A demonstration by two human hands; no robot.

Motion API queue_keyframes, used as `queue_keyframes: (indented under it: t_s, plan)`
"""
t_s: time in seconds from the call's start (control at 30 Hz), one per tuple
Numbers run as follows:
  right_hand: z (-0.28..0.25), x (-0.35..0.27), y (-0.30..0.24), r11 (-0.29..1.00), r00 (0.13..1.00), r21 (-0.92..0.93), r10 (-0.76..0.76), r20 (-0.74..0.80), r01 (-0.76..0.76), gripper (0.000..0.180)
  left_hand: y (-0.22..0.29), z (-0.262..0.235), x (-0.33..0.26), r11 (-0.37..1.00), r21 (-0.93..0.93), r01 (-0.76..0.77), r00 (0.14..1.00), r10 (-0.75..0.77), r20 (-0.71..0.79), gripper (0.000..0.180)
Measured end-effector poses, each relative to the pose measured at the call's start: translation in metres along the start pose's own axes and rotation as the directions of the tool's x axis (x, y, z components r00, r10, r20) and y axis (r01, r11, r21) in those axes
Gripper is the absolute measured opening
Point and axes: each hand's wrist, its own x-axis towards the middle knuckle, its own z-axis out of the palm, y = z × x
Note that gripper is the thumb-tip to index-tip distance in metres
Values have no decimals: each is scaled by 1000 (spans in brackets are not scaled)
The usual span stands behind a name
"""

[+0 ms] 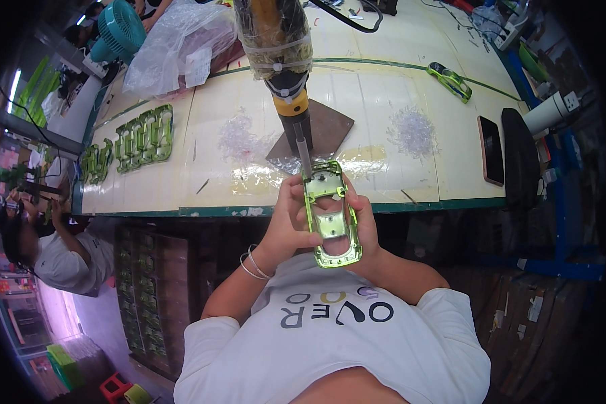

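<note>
A shiny green toy car body shell (331, 224) with window openings is held in front of my chest, near the table's front edge. My left hand (284, 225) grips its left side, thumb lying across the shell's middle. On the other side my right hand (365, 225) has its fingers closed round the edge. A screwdriver-like power tool (291, 108), yellow and black and wrapped in clear plastic and tape, hangs above the table. Its thin metal shaft (304, 158) reaches down to the far left corner of the shell; whether they touch, I cannot tell.
A brown square plate (330, 131) lies behind the tool, between two piles of clear plastic bits (412, 131). Several green shells (145, 138) sit at left, another green shell (450, 82) at far right. A phone (490, 149), plastic bag (175, 54) and teal fan (119, 30) stand around.
</note>
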Motion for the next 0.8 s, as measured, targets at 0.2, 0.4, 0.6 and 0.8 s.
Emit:
queue_keyframes:
  t_s: [0.2, 0.4, 0.6, 0.8]
  plan:
    - [3, -6, -1, 1000, 1000, -27, 7, -6, -7, 53, 2, 2, -1, 1000, 1, 21, 1000, -21, 12, 101]
    - [-4, -11, 3, 969, 989, -243, -68, -135, 33, 54, -1, 2, 0, 999, -32, 15, 999, -13, 51, 93]
    - [-20, -11, -3, 971, 999, -236, -38, -27, 31, 55, 1, 8, -1, 998, -62, 8, 996, -2, 89, 93]
    - [-27, 1, -1, 994, 982, -100, 34, -184, -53, 51, -11, 1, -6, 998, -24, -54, 999, 54, -7, 97]
